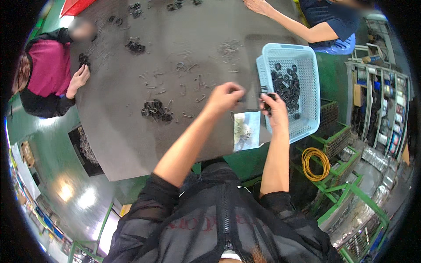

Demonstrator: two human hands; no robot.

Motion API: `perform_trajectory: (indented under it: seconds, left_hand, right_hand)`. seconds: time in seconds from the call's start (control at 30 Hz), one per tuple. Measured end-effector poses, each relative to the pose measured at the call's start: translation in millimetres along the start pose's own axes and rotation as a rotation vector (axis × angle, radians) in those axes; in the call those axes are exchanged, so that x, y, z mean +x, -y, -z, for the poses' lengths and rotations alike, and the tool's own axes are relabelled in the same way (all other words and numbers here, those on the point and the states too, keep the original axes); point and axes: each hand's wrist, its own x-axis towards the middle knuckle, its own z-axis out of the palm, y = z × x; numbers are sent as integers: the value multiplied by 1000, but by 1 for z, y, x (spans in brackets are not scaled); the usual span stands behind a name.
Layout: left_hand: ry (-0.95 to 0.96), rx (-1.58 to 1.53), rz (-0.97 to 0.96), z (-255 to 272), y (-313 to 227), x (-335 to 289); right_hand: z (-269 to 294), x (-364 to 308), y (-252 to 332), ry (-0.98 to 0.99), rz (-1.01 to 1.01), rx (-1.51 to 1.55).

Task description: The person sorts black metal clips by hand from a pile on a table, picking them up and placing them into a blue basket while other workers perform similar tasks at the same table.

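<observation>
My right hand (pixel 275 108) is closed around small black parts (pixel 269 101) at the left wall of a light blue plastic basket (pixel 316 83). Inside the basket lie several more black ring-like pieces (pixel 287 83). To the left, my left hand (pixel 224 98) hovers over the grey table (pixel 127 149), its fingers curled in a pinch. Motion blurs its fingertips, and what they hold cannot be made out. A pile of black parts (pixel 154 110) lies on the table left of my hands. Thin bent wire hooks (pixel 199 83) are scattered between that pile and my left hand.
A clear plastic bag (pixel 246 131) of small pieces lies beside my right forearm. More black clusters (pixel 135 46) and wire bits (pixel 229 49) dot the far table. One co-worker's hand (pixel 80 79) touches black parts at left; another's arm (pixel 294 26) reaches in from far right.
</observation>
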Motion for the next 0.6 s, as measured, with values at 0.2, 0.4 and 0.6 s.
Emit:
perform_trajectory:
  seconds: [0.2,0.4,0.6]
  left_hand:
    - [-155,293,-325,-110,-27,34]
    - [-646,744,-582,23,38,-19]
    - [-958,1140,-345,161,106,-121]
  right_hand:
    - [96,42,-4,-566,501,-659]
    - [-16,6,-12,-606,1087,-905]
    - [-198,-41,-110,372,935,-1036]
